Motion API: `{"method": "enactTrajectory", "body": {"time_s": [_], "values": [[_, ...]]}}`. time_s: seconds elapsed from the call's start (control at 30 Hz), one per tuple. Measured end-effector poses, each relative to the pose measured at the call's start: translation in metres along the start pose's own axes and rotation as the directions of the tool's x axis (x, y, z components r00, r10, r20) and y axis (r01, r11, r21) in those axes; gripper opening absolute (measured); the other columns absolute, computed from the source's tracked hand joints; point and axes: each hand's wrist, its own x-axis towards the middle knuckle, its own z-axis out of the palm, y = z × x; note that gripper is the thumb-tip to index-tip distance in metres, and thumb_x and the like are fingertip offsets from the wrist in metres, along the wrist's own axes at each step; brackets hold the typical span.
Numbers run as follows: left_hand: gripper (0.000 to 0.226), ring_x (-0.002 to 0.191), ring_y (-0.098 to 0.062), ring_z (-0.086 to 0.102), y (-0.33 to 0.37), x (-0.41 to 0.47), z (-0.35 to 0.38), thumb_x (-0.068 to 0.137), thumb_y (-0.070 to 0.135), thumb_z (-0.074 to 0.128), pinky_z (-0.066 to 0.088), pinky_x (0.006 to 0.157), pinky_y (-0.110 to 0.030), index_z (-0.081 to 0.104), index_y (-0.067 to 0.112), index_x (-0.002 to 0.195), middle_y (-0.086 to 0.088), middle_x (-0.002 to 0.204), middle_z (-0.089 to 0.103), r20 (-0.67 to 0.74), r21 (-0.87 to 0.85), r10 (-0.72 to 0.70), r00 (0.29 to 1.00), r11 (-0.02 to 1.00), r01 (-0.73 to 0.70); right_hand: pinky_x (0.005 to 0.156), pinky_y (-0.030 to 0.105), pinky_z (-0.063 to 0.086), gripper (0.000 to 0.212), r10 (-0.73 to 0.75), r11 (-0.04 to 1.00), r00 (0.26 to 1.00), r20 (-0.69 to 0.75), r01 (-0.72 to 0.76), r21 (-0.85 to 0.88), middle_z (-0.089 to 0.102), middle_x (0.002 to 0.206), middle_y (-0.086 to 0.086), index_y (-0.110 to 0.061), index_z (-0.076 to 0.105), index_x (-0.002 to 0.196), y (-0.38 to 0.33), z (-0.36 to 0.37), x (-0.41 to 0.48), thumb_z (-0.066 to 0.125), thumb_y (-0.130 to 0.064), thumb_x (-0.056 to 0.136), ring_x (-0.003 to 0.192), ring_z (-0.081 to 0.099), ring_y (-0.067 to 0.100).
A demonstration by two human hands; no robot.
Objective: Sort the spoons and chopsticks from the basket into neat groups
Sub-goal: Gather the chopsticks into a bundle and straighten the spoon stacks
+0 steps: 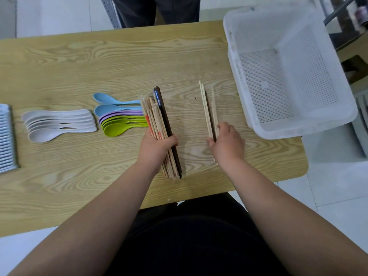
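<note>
Two chopstick groups lie mid-table: your left hand grips the thick bundle of wooden and dark chopsticks, while your right hand pinches a few pale bamboo chopsticks. Stacked white plastic spoons and coloured plastic spoons lie to the left, and the white perforated plastic basket stands at the right.

One head-worn wide-angle view looked steeply down and forward, close above the pale wood-grain tabletop, its far edge near the frame's top.

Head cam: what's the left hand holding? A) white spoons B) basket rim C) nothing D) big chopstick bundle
D: the left hand is wrapped round the chopstick bundle, while the right hand holds the few loose chopsticks.
</note>
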Motion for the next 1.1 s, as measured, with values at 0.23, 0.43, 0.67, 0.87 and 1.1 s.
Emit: {"method": "enactTrajectory", "body": {"time_s": [0.23, 0.43, 0.67, 0.87, 1.1], "values": [[0.040, 0.078, -0.030, 0.066, 0.003, -0.003, -0.006, 0.052, 0.011, 0.076, 0.056, 0.068, -0.041, 0.063, 0.016, 0.090, -0.014, 0.084, 0.069, 0.048, -0.121, -0.072, 0.996, 0.990, 0.077, 0.094, 0.045, 0.050, 0.038, 0.141, 0.990, 0.975, 0.174, -0.136, -0.041, 0.054, 0.125, 0.015, -0.009, 0.049, 0.129, -0.017, -0.014, 0.016, 0.057, -0.030, 0.097, 0.109, 0.058, 0.034], [0.031, 0.071, -0.026, 0.064, 0.001, -0.006, -0.007, 0.052, 0.011, 0.077, 0.053, 0.069, -0.040, 0.071, 0.023, 0.079, -0.011, 0.083, 0.071, 0.076, -0.182, -0.122, 0.990, 0.974, 0.134, 0.091, 0.042, 0.049, 0.027, 0.142, 0.990, 0.976, 0.167, -0.136, -0.048, 0.058, 0.125, 0.017, -0.007, 0.048, 0.124, -0.021, -0.007, 0.019, 0.051, -0.016, 0.098, 0.114, 0.059, 0.038], [0.030, 0.066, -0.025, 0.063, 0.003, -0.008, -0.003, 0.058, 0.002, 0.074, 0.053, 0.064, -0.035, 0.066, 0.009, 0.086, -0.010, 0.074, 0.068, 0.100, -0.146, -0.165, 0.981, 0.973, 0.178, 0.100, 0.045, 0.039, 0.041, 0.170, 0.957, 0.965, 0.198, -0.114, -0.268, 0.049, 0.139, 0.014, -0.010, 0.043, 0.134, -0.029, 0.008, 0.016, 0.044, -0.015, 0.094, 0.126, 0.050, 0.033], [0.029, 0.068, -0.028, 0.061, 0.009, -0.014, -0.006, 0.061, -0.001, 0.071, 0.054, 0.063, -0.036, 0.063, 0.007, 0.087, -0.016, 0.074, 0.063, 0.147, -0.192, -0.180, 0.973, 0.959, 0.207, 0.088, 0.041, 0.042, 0.032, 0.055, 0.982, 0.986, 0.158, -0.025, -0.188, 0.053, 0.129, 0.019, -0.004, 0.046, 0.129, -0.029, 0.004, 0.005, 0.040, -0.018, 0.100, 0.114, 0.056, 0.037], [0.018, 0.063, -0.024, 0.067, 0.029, -0.021, -0.007, 0.079, -0.011, 0.068, 0.057, 0.056, -0.031, 0.064, 0.003, 0.090, -0.011, 0.070, 0.067, 0.208, -0.363, -0.130, 0.969, 0.910, 0.200, 0.057, 0.037, 0.050, 0.015, -0.259, 0.937, 0.942, 0.212, 0.192, 0.292, 0.062, 0.084, 0.005, -0.013, 0.046, 0.103, -0.069, -0.021, -0.050, 0.039, -0.026, 0.102, 0.074, 0.065, 0.024]]}}
